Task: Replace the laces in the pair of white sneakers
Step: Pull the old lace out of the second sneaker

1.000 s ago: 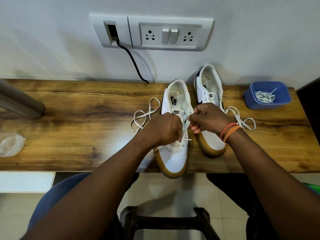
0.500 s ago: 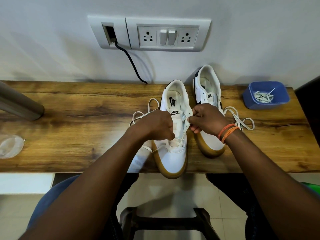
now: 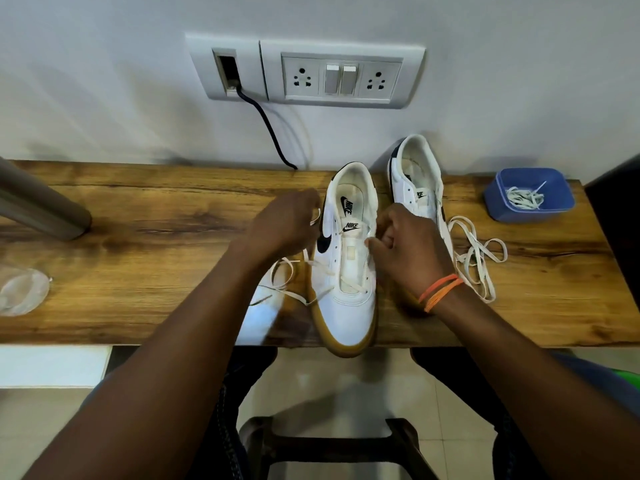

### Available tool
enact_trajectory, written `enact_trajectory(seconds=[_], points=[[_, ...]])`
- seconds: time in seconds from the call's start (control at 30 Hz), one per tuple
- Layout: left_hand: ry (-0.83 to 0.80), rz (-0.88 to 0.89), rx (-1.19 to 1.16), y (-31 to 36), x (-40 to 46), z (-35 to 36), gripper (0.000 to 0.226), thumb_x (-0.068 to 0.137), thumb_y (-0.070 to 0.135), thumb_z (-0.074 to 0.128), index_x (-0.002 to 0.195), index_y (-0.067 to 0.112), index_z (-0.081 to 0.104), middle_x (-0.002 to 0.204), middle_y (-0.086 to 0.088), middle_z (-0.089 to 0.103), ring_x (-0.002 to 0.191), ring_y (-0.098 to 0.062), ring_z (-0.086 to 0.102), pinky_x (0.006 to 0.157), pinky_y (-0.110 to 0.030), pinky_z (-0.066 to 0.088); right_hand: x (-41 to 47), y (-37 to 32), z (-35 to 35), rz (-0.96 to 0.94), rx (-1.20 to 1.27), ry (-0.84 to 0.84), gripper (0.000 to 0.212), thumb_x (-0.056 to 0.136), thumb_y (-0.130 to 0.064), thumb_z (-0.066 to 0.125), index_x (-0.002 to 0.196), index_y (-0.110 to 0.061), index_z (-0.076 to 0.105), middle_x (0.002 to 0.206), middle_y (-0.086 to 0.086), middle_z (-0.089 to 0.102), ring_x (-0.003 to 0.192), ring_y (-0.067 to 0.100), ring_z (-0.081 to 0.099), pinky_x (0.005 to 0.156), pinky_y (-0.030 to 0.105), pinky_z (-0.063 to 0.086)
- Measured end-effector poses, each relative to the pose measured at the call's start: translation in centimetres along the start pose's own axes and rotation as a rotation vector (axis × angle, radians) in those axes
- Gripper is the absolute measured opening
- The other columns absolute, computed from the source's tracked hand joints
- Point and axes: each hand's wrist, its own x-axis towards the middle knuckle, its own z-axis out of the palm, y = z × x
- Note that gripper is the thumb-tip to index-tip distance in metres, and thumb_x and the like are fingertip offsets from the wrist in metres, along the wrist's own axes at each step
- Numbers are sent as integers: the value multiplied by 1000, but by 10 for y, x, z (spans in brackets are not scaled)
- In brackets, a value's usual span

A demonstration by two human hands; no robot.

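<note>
Two white sneakers with gum soles stand on the wooden shelf. The near sneaker [image 3: 348, 271] points its toe over the front edge; a cream lace [image 3: 322, 271] runs through only its lowest eyelets. My left hand [image 3: 291, 220] is to the left of this shoe, blurred, closed around the lace's free end. My right hand [image 3: 405, 247] rests at the shoe's right eyelet row, fingers pinched on the lace there. The far sneaker [image 3: 419, 178] stands behind my right hand, and a loose cream lace [image 3: 479, 261] lies to its right.
A blue tub [image 3: 528, 195] holding white laces sits at the right end of the wooden shelf [image 3: 138, 244]. A grey tube [image 3: 38, 206] and a clear plastic item [image 3: 22, 292] are at the left. A black cable [image 3: 266, 129] hangs from the wall socket. A dark stool [image 3: 329, 441] stands below.
My left hand has moved left and away from the shoe's tongue, drawing the lace out sideways. My right hand has stayed at the right eyelet row.
</note>
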Motion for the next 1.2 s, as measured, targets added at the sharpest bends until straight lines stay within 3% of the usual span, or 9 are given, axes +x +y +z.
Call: enact_trajectory(seconds=[0.1, 0.27, 0.4, 0.57, 0.7, 0.87, 0.97, 1.07, 1.2], points=[[-29, 199, -118, 15, 0, 8, 65, 84, 9, 71, 140, 32, 49, 136, -7, 41, 101, -24, 59, 86, -41, 53, -20, -10, 15, -96, -11, -36, 20, 84, -23, 70, 101, -19, 61, 74, 1, 65, 71, 21, 63, 68, 34, 53], [-32, 301, 35, 10, -4, 21, 37, 80, 10, 76, 111, 29, 74, 156, -8, 30, 125, -30, 52, 89, -45, 53, -33, -11, 34, -55, -103, -179, 25, 83, -35, 59, 95, -18, 74, 93, 9, 70, 83, 28, 65, 72, 35, 55], [3, 324, 117, 20, -9, 18, 26, 83, 10, 72, 101, 26, 77, 154, -2, 41, 126, -24, 52, 80, -22, 37, -39, -12, 44, -165, -168, -171, 19, 86, -18, 56, 86, -11, 74, 89, 14, 66, 83, 30, 61, 74, 34, 51], [-13, 327, 66, 17, -8, 14, 22, 80, 1, 71, 93, 18, 78, 147, -4, 49, 109, -20, 63, 77, -20, 36, -53, 0, 49, 26, 115, -16, 9, 89, -6, 63, 81, -10, 66, 83, 5, 59, 79, 20, 55, 74, 28, 46], [-35, 313, -8, 16, -8, 13, 21, 78, -3, 71, 88, 15, 78, 145, -6, 51, 98, -21, 67, 80, -25, 47, -68, 11, 40, 372, 495, 14, 12, 87, -18, 67, 76, -21, 65, 86, 10, 65, 78, 24, 63, 80, 45, 55], [-17, 306, -3, 18, -8, 13, 21, 79, -1, 72, 92, 15, 78, 142, -5, 54, 108, -23, 63, 85, -29, 49, -63, -6, 36, -146, -49, 124, 27, 82, -15, 72, 109, -15, 66, 116, 9, 46, 99, 19, 53, 84, 28, 48], [-8, 315, -7, 18, -9, 14, 20, 80, 0, 73, 92, 15, 77, 141, -5, 54, 108, -23, 63, 84, -27, 48, -53, -12, 53, -105, -124, 119, 24, 79, -17, 75, 101, -15, 67, 123, 8, 50, 103, 30, 56, 79, 32, 53], [-16, 320, -15, 17, -8, 15, 19, 80, 0, 72, 92, 14, 77, 148, -6, 48, 111, -24, 62, 84, -24, 44, -46, -7, 58, 30, 55, 139, 18, 82, -11, 71, 95, -5, 60, 107, -14, 47, 96, 18, 55, 75, 7, 42], [-35, 349, -22, 11, -6, 11, 16, 80, -2, 72, 90, 10, 77, 138, -9, 56, 106, -24, 63, 78, -21, 42, -59, 1, 38, -30, -20, 231, 9, 87, 1, 65, 80, -5, 62, 116, 13, 36, 98, -13, 34, 87, 3, 37]])
